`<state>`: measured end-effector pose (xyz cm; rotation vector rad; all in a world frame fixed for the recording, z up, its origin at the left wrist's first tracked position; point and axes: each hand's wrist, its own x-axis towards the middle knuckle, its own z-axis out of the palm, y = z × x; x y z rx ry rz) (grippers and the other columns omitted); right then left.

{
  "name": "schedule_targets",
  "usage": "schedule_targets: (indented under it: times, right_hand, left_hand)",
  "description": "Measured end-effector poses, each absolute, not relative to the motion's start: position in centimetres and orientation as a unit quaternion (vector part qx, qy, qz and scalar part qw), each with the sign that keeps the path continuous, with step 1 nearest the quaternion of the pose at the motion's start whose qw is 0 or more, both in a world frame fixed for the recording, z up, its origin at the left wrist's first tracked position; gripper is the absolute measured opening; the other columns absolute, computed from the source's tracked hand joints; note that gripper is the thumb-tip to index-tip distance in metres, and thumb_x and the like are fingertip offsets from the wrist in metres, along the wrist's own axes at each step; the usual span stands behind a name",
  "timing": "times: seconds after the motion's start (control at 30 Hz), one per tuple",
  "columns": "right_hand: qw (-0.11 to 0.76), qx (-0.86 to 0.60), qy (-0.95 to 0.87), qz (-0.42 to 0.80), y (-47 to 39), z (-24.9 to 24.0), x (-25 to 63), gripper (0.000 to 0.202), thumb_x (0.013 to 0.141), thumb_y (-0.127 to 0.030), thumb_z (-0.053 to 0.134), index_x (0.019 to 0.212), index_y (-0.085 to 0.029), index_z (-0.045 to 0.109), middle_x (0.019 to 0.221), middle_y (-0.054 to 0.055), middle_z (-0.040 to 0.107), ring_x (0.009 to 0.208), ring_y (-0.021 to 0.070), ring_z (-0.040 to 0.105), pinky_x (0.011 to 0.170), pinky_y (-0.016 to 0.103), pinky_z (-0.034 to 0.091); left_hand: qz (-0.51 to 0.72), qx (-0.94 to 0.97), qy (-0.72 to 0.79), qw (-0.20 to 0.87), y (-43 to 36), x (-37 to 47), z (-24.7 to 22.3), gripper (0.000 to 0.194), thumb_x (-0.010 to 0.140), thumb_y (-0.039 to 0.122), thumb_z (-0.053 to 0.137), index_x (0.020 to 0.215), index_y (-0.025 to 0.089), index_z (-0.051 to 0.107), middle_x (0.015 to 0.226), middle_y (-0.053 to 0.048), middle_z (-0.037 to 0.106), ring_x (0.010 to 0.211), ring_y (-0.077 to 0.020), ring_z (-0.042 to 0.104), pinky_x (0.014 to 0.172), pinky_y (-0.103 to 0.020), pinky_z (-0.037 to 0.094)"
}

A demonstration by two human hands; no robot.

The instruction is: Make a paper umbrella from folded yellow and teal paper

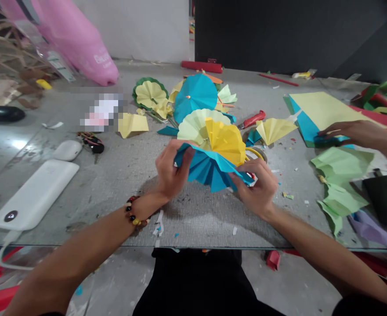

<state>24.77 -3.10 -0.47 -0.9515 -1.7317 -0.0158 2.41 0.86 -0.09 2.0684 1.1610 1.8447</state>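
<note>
Between my two hands is a blue pleated paper fan (209, 169), its folds spread toward me. My left hand (174, 169) pinches its left end, thumb on top. Its right end is gripped by the fingers of my right hand (257, 184). Just behind it on the table lie a yellow pleated paper piece (228, 142) and a pale green pleated round (195, 125). Farther back rests a blue paper disc (196, 96), beside a yellow and dark green paper flower (150, 94).
A red-handled cutter (253, 119) lies behind my right hand. At right, another person's hand (354, 131) touches blue paper by stacked coloured sheets (325, 107). Crumpled green paper (345, 175) lies nearer. On the left are a white power bank (35, 193) and a pink bottle (77, 39).
</note>
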Motion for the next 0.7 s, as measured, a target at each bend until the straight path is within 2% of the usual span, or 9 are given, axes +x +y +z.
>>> schedule_targets:
  times: [0.13, 0.27, 0.4, 0.47, 0.57, 0.63, 0.67, 0.7]
  right_hand:
    - [0.571, -0.396, -0.719, -0.009, -3.0, -0.4, 24.8, 0.007, 0.091, -0.018, 0.069, 0.094, -0.024, 0.065, 0.081, 0.001, 0.068, 0.076, 0.0181, 0.067, 0.068, 0.035, 0.055]
    - [0.603, -0.383, -0.699, -0.014, -3.1, -0.5, 24.8, 0.005, 0.096, -0.02, 0.063, 0.099, -0.023, 0.065, 0.086, 0.002, 0.071, 0.078, 0.017, 0.069, 0.069, 0.034, 0.057]
    - [0.606, -0.43, -0.668, -0.031, -3.7, -0.6, 24.6, 0.006, 0.096, -0.024, 0.065, 0.102, -0.023, 0.067, 0.083, 0.0, 0.073, 0.06, 0.0126, 0.062, 0.053, 0.028, 0.052]
    - [0.604, -0.453, -0.654, -0.034, -3.8, -0.6, 24.4, 0.014, 0.092, -0.025, 0.072, 0.105, -0.023, 0.067, 0.085, 0.0, 0.073, 0.058, 0.0128, 0.061, 0.05, 0.027, 0.051]
    - [0.575, -0.46, -0.676, 0.022, -3.8, -0.4, 24.2, 0.033, 0.083, -0.032, 0.081, 0.112, -0.024, 0.066, 0.096, 0.003, 0.074, 0.078, 0.0186, 0.07, 0.065, 0.032, 0.06]
    - [0.54, -0.467, -0.696, 0.079, -3.6, -0.2, 24.1, 0.023, 0.086, -0.033, 0.077, 0.105, -0.025, 0.068, 0.092, 0.001, 0.073, 0.081, 0.0187, 0.07, 0.07, 0.033, 0.06]
    - [0.53, -0.474, -0.696, 0.1, -3.4, -0.1, 24.2, 0.012, 0.089, -0.032, 0.073, 0.096, -0.024, 0.069, 0.084, 0.0, 0.071, 0.074, 0.0167, 0.068, 0.065, 0.03, 0.058]
    - [0.528, -0.486, -0.687, 0.115, -3.3, 0.0, 24.2, 0.011, 0.092, -0.032, 0.07, 0.085, -0.023, 0.067, 0.073, -0.002, 0.066, 0.064, 0.0142, 0.063, 0.058, 0.027, 0.054]
  left_hand:
    - [0.624, 0.656, 0.42, 0.052, 1.1, 2.2, -0.2, 0.02, 0.104, 0.036, 0.055, 0.103, 0.022, 0.07, 0.088, 0.0, 0.072, 0.078, -0.012, 0.067, 0.07, -0.025, 0.052]
    - [0.624, 0.662, 0.414, 0.03, 1.0, 2.0, 0.0, 0.019, 0.104, 0.033, 0.057, 0.103, 0.022, 0.072, 0.089, 0.0, 0.074, 0.078, -0.0114, 0.068, 0.07, -0.025, 0.053]
    - [0.631, 0.659, 0.409, 0.017, 0.7, 2.0, 0.0, 0.018, 0.103, 0.034, 0.059, 0.104, 0.021, 0.072, 0.089, 0.0, 0.075, 0.078, -0.012, 0.069, 0.07, -0.026, 0.053]
    - [0.641, 0.641, 0.421, 0.019, 0.7, 2.1, 0.1, 0.021, 0.102, 0.038, 0.06, 0.099, 0.021, 0.071, 0.08, 0.001, 0.071, 0.069, -0.0119, 0.064, 0.063, -0.026, 0.051]
    - [0.656, 0.613, 0.439, 0.027, 0.7, 2.3, 0.6, 0.027, 0.103, 0.043, 0.058, 0.09, 0.021, 0.068, 0.069, 0.002, 0.06, 0.06, -0.0118, 0.054, 0.056, -0.028, 0.046]
    - [0.668, 0.601, 0.438, 0.027, 0.9, 2.3, 1.0, 0.032, 0.103, 0.046, 0.055, 0.085, 0.021, 0.064, 0.068, 0.002, 0.054, 0.062, -0.0123, 0.051, 0.056, -0.028, 0.044]
    - [0.674, 0.595, 0.436, 0.028, 1.0, 2.3, 1.2, 0.035, 0.104, 0.048, 0.054, 0.081, 0.022, 0.061, 0.066, 0.002, 0.05, 0.061, -0.0123, 0.049, 0.055, -0.028, 0.042]
    - [0.677, 0.592, 0.435, 0.036, 1.2, 2.3, 1.2, 0.037, 0.103, 0.049, 0.054, 0.078, 0.022, 0.058, 0.065, 0.003, 0.046, 0.06, -0.0122, 0.046, 0.054, -0.028, 0.04]
